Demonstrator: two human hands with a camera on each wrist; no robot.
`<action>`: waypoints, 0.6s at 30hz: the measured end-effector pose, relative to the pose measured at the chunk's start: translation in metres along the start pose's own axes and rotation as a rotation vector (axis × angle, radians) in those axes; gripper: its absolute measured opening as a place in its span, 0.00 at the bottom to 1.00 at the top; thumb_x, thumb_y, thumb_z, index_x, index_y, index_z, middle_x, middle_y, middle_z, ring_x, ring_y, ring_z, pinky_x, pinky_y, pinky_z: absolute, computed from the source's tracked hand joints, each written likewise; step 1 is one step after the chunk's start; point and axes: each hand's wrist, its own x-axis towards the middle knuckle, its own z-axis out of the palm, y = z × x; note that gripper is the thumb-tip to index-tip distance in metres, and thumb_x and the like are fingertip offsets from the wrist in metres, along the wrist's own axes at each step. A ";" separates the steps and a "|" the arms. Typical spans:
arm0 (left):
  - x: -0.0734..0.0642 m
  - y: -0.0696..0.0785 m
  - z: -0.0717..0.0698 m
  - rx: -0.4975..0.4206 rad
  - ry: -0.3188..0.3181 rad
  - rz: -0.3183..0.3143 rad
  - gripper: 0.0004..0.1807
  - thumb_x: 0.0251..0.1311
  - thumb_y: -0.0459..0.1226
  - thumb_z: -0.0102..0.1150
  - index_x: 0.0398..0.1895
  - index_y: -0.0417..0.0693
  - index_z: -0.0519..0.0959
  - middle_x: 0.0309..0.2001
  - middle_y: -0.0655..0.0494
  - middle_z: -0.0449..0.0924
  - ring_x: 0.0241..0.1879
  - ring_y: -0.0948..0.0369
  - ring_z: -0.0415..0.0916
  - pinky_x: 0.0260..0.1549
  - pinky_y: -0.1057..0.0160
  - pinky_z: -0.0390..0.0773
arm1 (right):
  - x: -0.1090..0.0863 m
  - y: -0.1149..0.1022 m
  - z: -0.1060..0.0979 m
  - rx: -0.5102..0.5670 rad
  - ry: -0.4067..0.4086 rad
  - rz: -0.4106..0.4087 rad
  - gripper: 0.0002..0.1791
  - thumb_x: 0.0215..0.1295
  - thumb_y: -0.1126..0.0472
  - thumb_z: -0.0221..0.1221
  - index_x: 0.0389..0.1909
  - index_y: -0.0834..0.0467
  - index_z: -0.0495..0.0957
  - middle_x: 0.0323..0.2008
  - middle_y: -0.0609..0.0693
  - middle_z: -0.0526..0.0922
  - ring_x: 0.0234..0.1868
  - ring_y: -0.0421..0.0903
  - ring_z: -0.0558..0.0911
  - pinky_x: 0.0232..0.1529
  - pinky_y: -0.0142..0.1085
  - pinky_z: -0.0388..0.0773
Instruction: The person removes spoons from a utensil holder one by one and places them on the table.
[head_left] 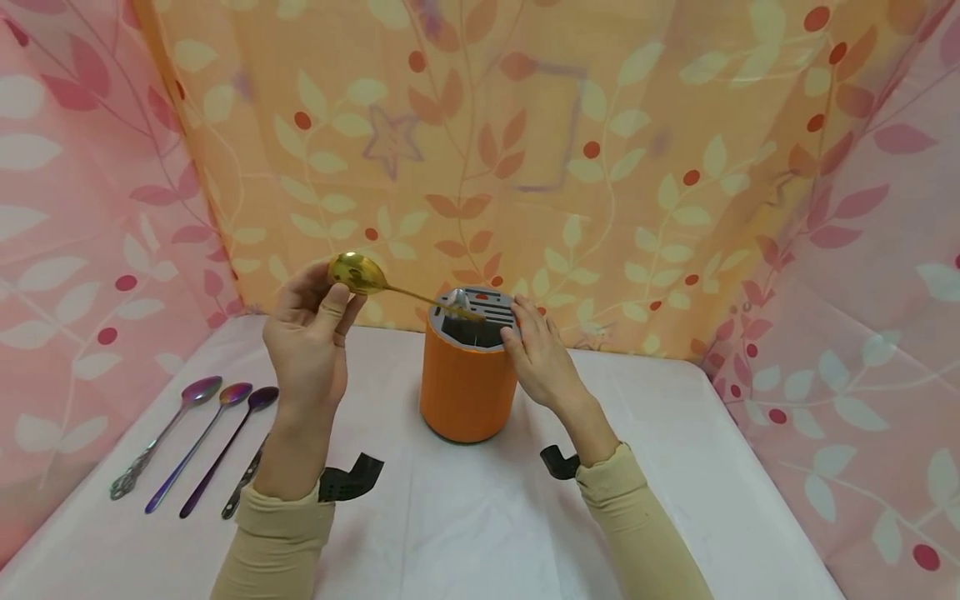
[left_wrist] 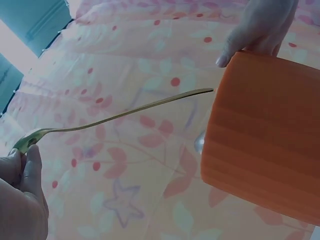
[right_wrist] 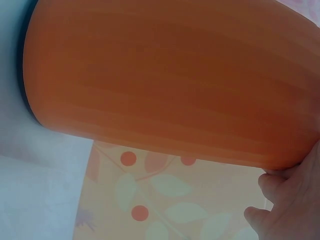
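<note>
Between its thumb and fingers, my left hand (head_left: 311, 333) pinches a gold spoon (head_left: 358, 273) by the bowl. The spoon's handle points right, its tip at the top of an orange knife block (head_left: 468, 387) in the head view. From the left wrist view, that tip (left_wrist: 211, 90) appears just off the block's top edge. A silver spoon bowl (head_left: 458, 300) sticks up from the block's grey slotted top (head_left: 495, 310). My right hand (head_left: 543, 358) rests against the block's upper right side, fingers fairly straight along the rim.
On the white table (head_left: 450, 517) at left lie a purple spoon with ornate handle (head_left: 201, 390), a rainbow spoon (head_left: 235, 394), a dark purple spoon (head_left: 262, 398) and a dark-handled utensil (head_left: 243, 487), partly behind my left forearm. Patterned cloth (head_left: 480, 125) stands behind the table.
</note>
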 end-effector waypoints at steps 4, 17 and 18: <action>0.003 0.006 -0.001 -0.068 0.060 0.000 0.16 0.62 0.26 0.68 0.53 0.31 0.81 0.49 0.42 0.78 0.49 0.53 0.82 0.49 0.60 0.85 | -0.001 -0.001 0.001 0.010 0.009 -0.005 0.39 0.84 0.39 0.33 0.79 0.65 0.57 0.82 0.57 0.54 0.83 0.53 0.52 0.81 0.56 0.40; 0.020 0.034 -0.022 -0.153 0.110 -0.046 0.17 0.60 0.23 0.67 0.52 0.28 0.82 0.47 0.42 0.79 0.43 0.53 0.85 0.47 0.61 0.85 | -0.002 -0.001 0.001 0.000 0.004 0.000 0.40 0.84 0.38 0.32 0.80 0.65 0.56 0.82 0.57 0.53 0.82 0.54 0.53 0.81 0.56 0.40; 0.021 0.036 -0.024 -0.154 0.119 -0.048 0.17 0.59 0.23 0.67 0.52 0.28 0.82 0.46 0.42 0.79 0.43 0.53 0.85 0.46 0.61 0.86 | -0.002 -0.001 0.000 -0.001 0.004 0.001 0.40 0.84 0.37 0.32 0.80 0.65 0.56 0.82 0.57 0.53 0.82 0.54 0.53 0.81 0.56 0.40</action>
